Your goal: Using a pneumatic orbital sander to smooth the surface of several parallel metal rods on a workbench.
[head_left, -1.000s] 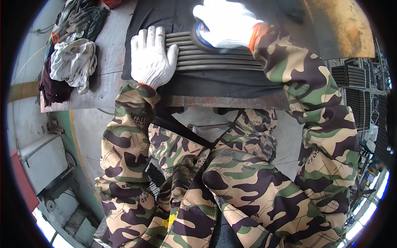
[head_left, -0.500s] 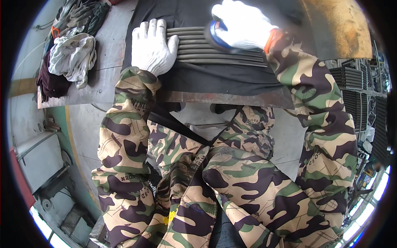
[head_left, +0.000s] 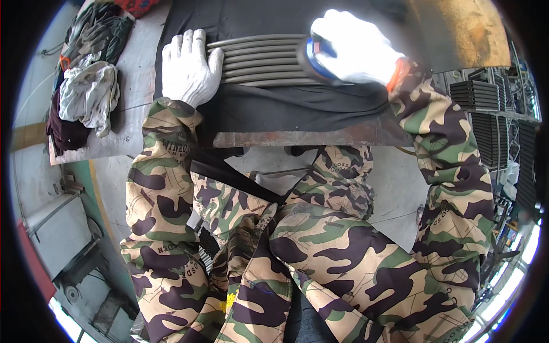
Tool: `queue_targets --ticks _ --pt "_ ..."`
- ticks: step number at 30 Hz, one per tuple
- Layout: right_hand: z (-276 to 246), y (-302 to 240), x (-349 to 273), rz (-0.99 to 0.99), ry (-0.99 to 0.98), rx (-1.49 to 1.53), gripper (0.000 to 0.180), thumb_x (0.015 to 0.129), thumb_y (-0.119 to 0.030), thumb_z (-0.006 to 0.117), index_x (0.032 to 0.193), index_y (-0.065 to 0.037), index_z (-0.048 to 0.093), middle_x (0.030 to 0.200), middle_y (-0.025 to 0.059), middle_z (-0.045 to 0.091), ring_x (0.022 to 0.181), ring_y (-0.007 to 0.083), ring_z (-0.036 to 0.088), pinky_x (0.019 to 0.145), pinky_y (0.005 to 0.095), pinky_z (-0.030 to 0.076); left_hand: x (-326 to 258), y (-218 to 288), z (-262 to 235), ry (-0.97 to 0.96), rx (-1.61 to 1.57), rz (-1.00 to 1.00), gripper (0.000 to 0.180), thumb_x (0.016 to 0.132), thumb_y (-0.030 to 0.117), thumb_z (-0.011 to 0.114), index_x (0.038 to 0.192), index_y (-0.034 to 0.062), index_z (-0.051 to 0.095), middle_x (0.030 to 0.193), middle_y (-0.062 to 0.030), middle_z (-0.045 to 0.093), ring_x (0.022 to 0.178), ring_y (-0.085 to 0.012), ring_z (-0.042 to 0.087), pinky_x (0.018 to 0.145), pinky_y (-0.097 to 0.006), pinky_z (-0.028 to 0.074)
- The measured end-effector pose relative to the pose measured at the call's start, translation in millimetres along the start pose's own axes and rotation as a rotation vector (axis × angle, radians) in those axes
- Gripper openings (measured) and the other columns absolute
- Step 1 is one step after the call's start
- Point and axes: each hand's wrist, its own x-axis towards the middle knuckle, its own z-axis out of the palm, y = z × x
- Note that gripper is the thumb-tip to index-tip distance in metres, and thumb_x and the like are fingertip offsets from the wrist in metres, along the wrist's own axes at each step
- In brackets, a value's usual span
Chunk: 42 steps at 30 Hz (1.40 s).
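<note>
Several grey metal rods (head_left: 260,57) lie side by side, running left to right, on a black cloth (head_left: 257,108) spread over the table. My left hand (head_left: 190,68), in a white knit glove, rests flat across their left ends with the fingers pointing away from me. My right hand (head_left: 357,48), gloved too with an orange cuff, grips a round blue-rimmed pad (head_left: 313,55) over the right part of the rods. Motion blurs the pad's edge, and the glove covers much of it. The rods' right ends are hidden beneath my right hand.
Crumpled rags and clothes (head_left: 88,91) are heaped at the table's left side. A yellowish, rust-stained sheet (head_left: 463,34) lies at the far right. Racks with stacked dark bars (head_left: 477,94) stand beyond the right edge. The table's metal front edge (head_left: 309,139) is close to me.
My right hand has slid rightward along the rods with the pad. My left hand stays on the rods' left ends, while the whole view has shifted slightly.
</note>
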Motion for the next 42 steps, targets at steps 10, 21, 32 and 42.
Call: queue_targets --ticks 10,21,32,42 --pt "-0.2 -3.8 -3.2 -0.007 0.055 -0.03 0.028 0.1 -0.028 0.064 0.121 -0.01 0.066 0.112 0.0162 0.065 0.103 0.0348 0.069 0.084 0.0501 0.061 2.5 -5.8 -0.8 -0.078 -0.032 -0.034 0.058 0.108 0.037 0.058 0.149 -0.0047 0.058 0.15 -0.0281 0.061 0.138 -0.047 0.055 0.12 -0.053 0.038" --pt "11.1 -6.0 -8.7 -0.109 0.233 -0.063 0.034 0.089 -0.024 0.071 0.12 -0.011 0.069 0.102 0.0116 0.064 0.095 0.0308 0.068 0.08 0.0423 0.057 5.5 0.6 -47.6 -0.375 -0.178 0.164 0.096 0.096 0.062 0.067 0.163 -0.0027 0.043 0.165 -0.029 0.045 0.158 -0.0462 0.035 0.131 -0.058 0.02" --pt "-1.2 -11.5 -5.2 -0.011 0.004 -0.043 0.036 0.096 -0.024 0.068 0.128 -0.01 0.064 0.115 0.0173 0.065 0.107 0.0355 0.069 0.087 0.0488 0.061 -7.9 47.0 -37.4 -0.221 -0.016 0.131 0.093 0.1 0.059 0.066 0.158 -0.0099 0.045 0.157 -0.0344 0.049 0.144 -0.0524 0.045 0.123 -0.062 0.031" --pt "-21.8 -16.0 11.7 -0.031 0.066 0.01 0.026 0.095 -0.029 0.065 0.105 -0.004 0.066 0.097 0.0221 0.066 0.087 0.041 0.068 0.075 0.0521 0.058 6.5 72.1 -32.4 -0.344 0.041 0.118 0.103 0.101 0.071 0.058 0.162 -0.0091 0.038 0.165 -0.035 0.041 0.152 -0.0541 0.039 0.126 -0.067 0.025"
